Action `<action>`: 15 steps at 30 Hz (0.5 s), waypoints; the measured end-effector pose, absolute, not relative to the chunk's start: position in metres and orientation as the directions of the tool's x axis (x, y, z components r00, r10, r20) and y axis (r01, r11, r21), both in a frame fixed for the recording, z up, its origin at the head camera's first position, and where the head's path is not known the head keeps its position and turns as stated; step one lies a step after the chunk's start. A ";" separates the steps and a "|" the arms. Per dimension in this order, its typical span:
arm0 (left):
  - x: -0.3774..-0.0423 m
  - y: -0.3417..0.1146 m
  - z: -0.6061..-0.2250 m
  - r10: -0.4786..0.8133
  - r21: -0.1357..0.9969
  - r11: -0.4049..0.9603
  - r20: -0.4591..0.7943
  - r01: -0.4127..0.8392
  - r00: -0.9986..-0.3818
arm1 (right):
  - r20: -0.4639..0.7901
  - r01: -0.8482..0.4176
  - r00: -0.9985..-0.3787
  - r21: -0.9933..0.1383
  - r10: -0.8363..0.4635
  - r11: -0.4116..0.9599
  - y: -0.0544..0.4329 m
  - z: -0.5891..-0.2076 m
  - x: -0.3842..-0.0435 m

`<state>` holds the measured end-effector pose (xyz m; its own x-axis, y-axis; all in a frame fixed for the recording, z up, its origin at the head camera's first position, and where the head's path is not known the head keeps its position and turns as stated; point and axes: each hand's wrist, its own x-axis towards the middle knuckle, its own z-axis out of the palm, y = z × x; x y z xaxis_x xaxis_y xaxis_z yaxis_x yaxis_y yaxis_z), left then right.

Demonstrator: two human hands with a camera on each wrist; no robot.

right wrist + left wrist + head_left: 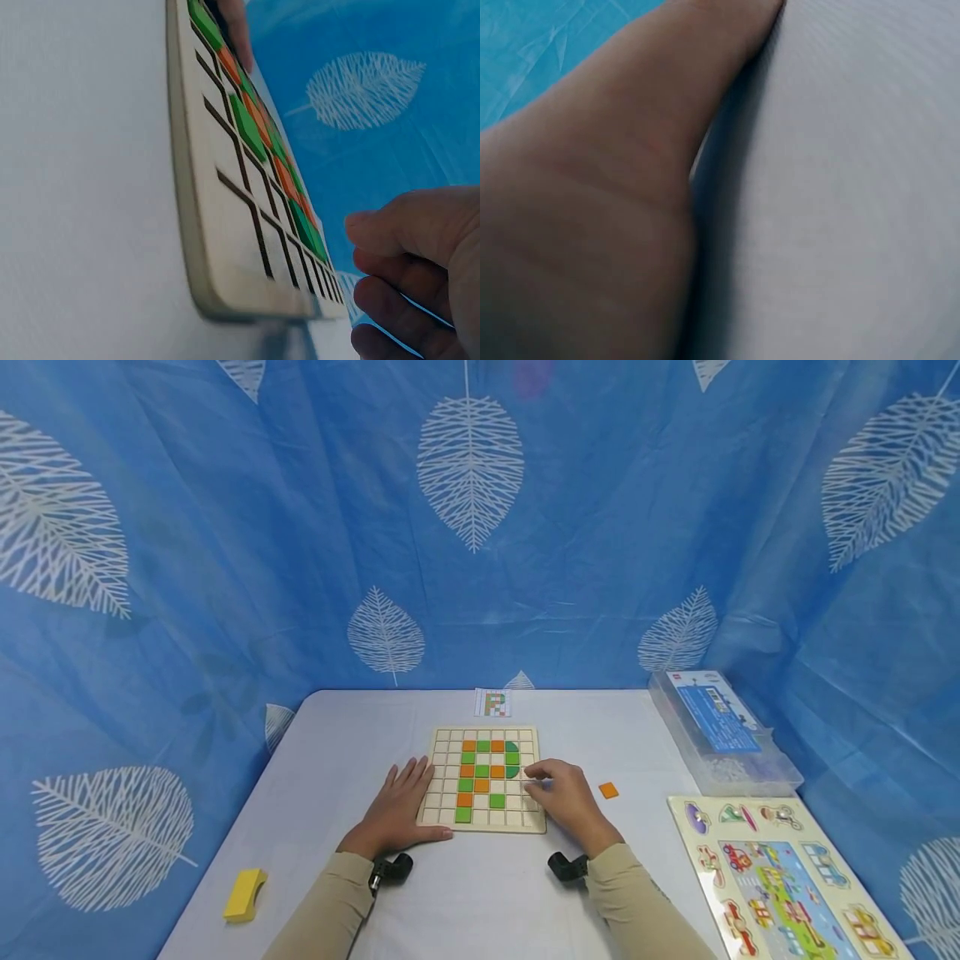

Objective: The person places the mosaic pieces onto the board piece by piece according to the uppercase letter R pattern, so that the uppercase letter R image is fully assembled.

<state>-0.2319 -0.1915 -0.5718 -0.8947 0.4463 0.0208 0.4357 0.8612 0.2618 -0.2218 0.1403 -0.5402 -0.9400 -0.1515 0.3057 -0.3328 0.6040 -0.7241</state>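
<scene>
A square wooden grid board (444, 816) lies on the table, with green and orange square tiles and dark green rounded tiles set in its cells. My left hand (399, 803) rests flat at the board's left edge, fingers spread and thumb toward the near edge. Over the right edge hovers my right hand (568, 797), its fingers loosely bent and thumb apart from the index finger. The right wrist view shows no tile between the right hand's fingers (405, 225). A loose orange square tile (608, 790) lies right of that hand.
A small pattern card (492, 702) lies beyond the board. At right are a clear plastic box (720, 768) with a blue-and-white booklet (716, 714) on it and a wooden picture puzzle (795, 893). A yellow arched block (244, 895) sits at the left.
</scene>
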 end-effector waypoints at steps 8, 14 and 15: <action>-0.231 -0.191 -0.572 0.442 0.249 0.869 0.004 0.429 -0.897 | 0.337 -0.283 -0.941 -0.710 -0.042 0.645 0.168 -0.541 -0.227; -0.230 -0.191 -0.571 0.437 0.245 0.871 0.004 0.425 -0.899 | 0.344 -0.259 -0.939 -0.712 0.002 0.652 0.192 -0.543 -0.227; -0.230 -0.191 -0.571 0.438 0.244 0.871 0.008 0.426 -0.899 | 0.342 -0.255 -0.940 -0.711 0.006 0.655 0.196 -0.543 -0.227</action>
<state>-0.2305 -0.1908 -0.5711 -0.8990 0.4379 0.0081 0.4265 0.8711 0.2437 -0.2270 0.1958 -0.5434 -0.9398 0.0058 0.3418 -0.2546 0.6553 -0.7111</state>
